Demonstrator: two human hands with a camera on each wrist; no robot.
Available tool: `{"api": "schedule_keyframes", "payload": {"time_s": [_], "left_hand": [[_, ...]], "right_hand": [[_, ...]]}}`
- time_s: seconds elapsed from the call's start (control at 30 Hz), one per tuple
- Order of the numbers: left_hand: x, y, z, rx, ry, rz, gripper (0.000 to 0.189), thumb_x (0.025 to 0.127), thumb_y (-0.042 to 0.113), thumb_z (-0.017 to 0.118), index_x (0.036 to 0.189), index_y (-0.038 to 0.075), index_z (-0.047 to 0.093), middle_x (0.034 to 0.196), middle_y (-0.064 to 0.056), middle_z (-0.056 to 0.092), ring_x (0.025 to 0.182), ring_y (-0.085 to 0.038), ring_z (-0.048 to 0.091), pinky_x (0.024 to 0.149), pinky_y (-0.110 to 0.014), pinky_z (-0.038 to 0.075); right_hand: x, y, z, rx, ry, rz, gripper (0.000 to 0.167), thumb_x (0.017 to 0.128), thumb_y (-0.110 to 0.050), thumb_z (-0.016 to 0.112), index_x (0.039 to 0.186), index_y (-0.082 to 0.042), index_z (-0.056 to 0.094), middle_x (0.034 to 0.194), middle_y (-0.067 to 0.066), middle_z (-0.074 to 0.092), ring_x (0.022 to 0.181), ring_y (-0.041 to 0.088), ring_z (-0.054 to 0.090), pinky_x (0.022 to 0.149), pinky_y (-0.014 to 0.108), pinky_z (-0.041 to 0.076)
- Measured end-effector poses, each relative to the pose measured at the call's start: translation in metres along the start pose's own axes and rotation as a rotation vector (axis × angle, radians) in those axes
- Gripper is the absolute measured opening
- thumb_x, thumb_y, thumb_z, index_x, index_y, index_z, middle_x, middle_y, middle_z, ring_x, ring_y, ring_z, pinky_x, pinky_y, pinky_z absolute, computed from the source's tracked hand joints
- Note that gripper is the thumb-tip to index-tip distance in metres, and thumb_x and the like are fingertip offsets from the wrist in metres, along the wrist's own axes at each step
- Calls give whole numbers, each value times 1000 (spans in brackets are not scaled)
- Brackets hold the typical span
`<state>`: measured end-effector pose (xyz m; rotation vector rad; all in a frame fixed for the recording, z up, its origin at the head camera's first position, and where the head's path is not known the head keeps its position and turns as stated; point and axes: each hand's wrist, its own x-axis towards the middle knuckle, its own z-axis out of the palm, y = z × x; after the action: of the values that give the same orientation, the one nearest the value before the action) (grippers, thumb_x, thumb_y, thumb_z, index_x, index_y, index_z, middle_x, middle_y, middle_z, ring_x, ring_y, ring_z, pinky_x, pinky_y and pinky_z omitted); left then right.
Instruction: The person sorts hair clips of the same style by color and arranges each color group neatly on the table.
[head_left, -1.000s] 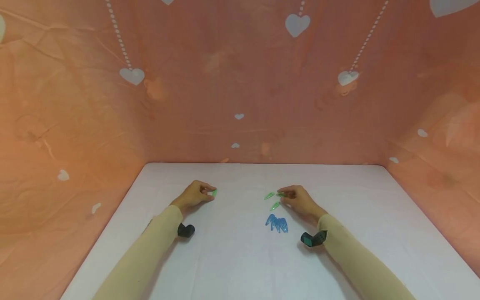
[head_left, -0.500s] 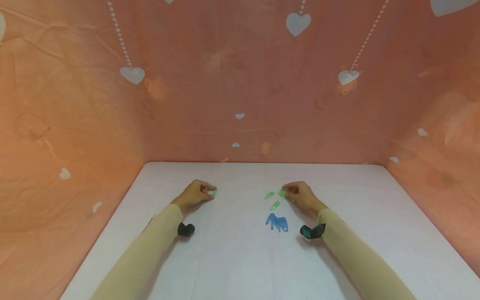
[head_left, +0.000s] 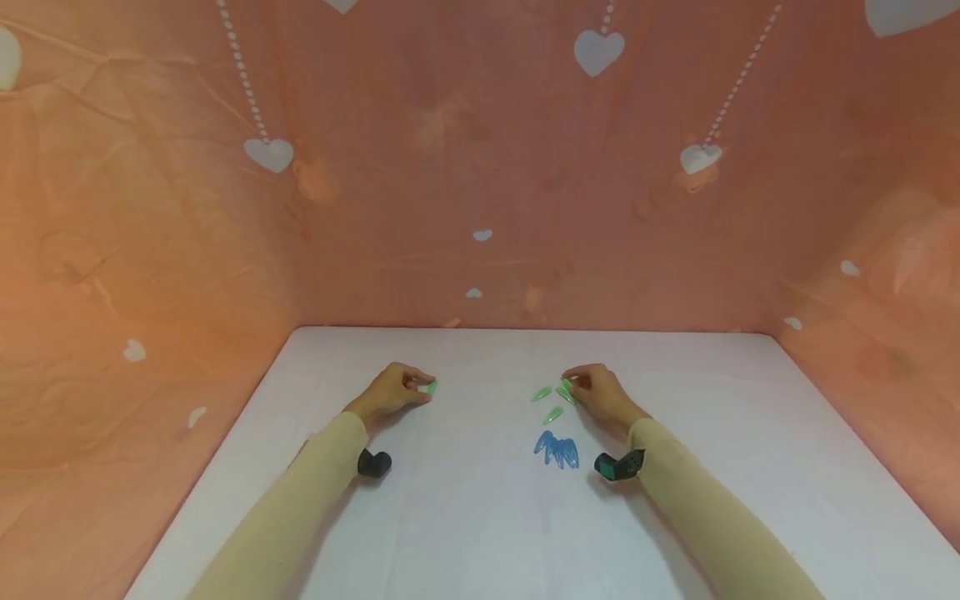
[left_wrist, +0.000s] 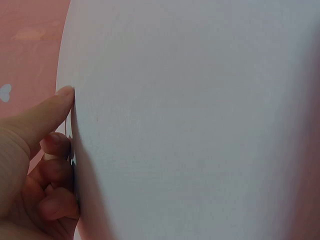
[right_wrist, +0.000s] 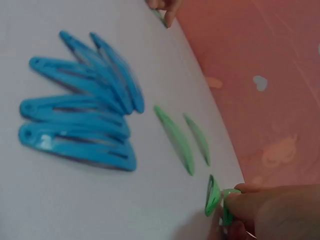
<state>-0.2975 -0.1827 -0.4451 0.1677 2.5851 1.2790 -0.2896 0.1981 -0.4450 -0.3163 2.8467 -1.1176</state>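
Far to the left on the white table, my left hand (head_left: 390, 390) pinches a green snap hair clip (head_left: 432, 387) between thumb and fingers. My right hand (head_left: 600, 393) pinches another green hair clip (right_wrist: 230, 200) close over the table. Right beside those fingertips is one more green clip (right_wrist: 213, 195). Two further green clips lie just left of my right hand: a far one (head_left: 542, 393) and a nearer one (head_left: 553, 415). Below them several blue hair clips (head_left: 557, 450) overlap in a fan. In the left wrist view the held clip is mostly hidden behind the fingers.
The white table (head_left: 480, 517) ends at a far edge against an orange cloth backdrop (head_left: 420, 183) printed with pale hearts. Cloth also rises along both sides. A dark wrist camera (head_left: 619, 467) sits under my right wrist, another dark camera (head_left: 374, 463) under the left.
My right hand has shifted slightly away and to the right, and the green clips at its fingertips show more plainly. My left hand keeps its place and its clip.
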Motion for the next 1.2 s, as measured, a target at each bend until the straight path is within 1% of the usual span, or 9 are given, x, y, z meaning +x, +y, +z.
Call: {"api": "schedule_keyframes", "payload": {"time_s": [0.17, 0.3, 0.4, 0.5, 0.63, 0.8, 0.97, 1.1, 1.2], "left_hand": [[0, -1, 1, 7, -3, -16, 38, 90, 12, 76, 126, 4, 70, 71, 4, 43, 75, -13, 42, 78, -31, 36], [0, -3, 2, 35, -2, -16, 38, 90, 14, 77, 126, 6, 70, 73, 4, 42, 79, -13, 43, 81, -32, 36], [0, -2, 2, 54, 3, -10, 37, 91, 15, 76, 126, 8, 71, 74, 4, 42, 81, -14, 44, 83, -33, 37], [1, -1, 2, 57, 6, -5, 37, 91, 15, 75, 127, 8, 70, 74, 4, 43, 80, -14, 45, 81, -33, 37], [4, -3, 2, 62, 4, 9, 37, 91, 15, 75, 127, 7, 70, 71, 5, 43, 75, -12, 43, 79, -30, 37], [5, -3, 2, 72, 7, 28, 36, 91, 14, 75, 126, 5, 70, 68, 5, 43, 72, -11, 42, 80, -30, 37], [6, -2, 2, 64, 15, 36, 36, 91, 12, 75, 125, 4, 70, 68, 5, 44, 71, -11, 43, 76, -29, 37], [6, -3, 4, 61, 12, 38, 36, 90, 11, 74, 126, 3, 70, 68, 4, 44, 70, -11, 43, 71, -28, 37], [5, -2, 5, 49, 9, 32, 36, 90, 10, 75, 126, 3, 70, 68, 4, 44, 71, -12, 43, 70, -28, 37]], "right_hand": [[-1, -2, -3, 33, 17, -16, 33, 97, -1, 56, 129, 1, 65, 114, 21, 66, 101, 28, 60, 92, 43, 50], [0, -7, -5, 76, 40, -83, 34, 97, 0, 55, 130, 2, 64, 112, 22, 67, 97, 29, 63, 88, 41, 53], [0, -13, -5, 118, 41, -120, 36, 96, 1, 55, 130, 4, 63, 116, 25, 67, 97, 30, 65, 86, 40, 54], [0, -20, -3, 195, 33, -124, 35, 95, 3, 56, 129, 6, 63, 119, 27, 66, 95, 29, 64, 78, 31, 54], [2, -28, 3, 289, 14, -121, 34, 95, 4, 58, 128, 9, 63, 118, 30, 65, 90, 28, 67, 68, 23, 50], [7, -38, 11, 348, -9, -112, 37, 95, 4, 59, 131, 10, 60, 116, 30, 65, 89, 27, 70, 66, 25, 52], [11, -49, 20, 411, -34, -110, 39, 95, 4, 60, 134, 10, 58, 110, 26, 64, 82, 33, 72, 60, 30, 55], [13, -55, 29, 436, -50, -95, 40, 96, 2, 62, 135, 7, 58, 111, 26, 65, 76, 30, 71, 59, 33, 57], [14, -57, 37, 457, -56, -94, 41, 95, 4, 61, 135, 8, 58, 110, 25, 64, 75, 26, 70, 59, 32, 56]]}}
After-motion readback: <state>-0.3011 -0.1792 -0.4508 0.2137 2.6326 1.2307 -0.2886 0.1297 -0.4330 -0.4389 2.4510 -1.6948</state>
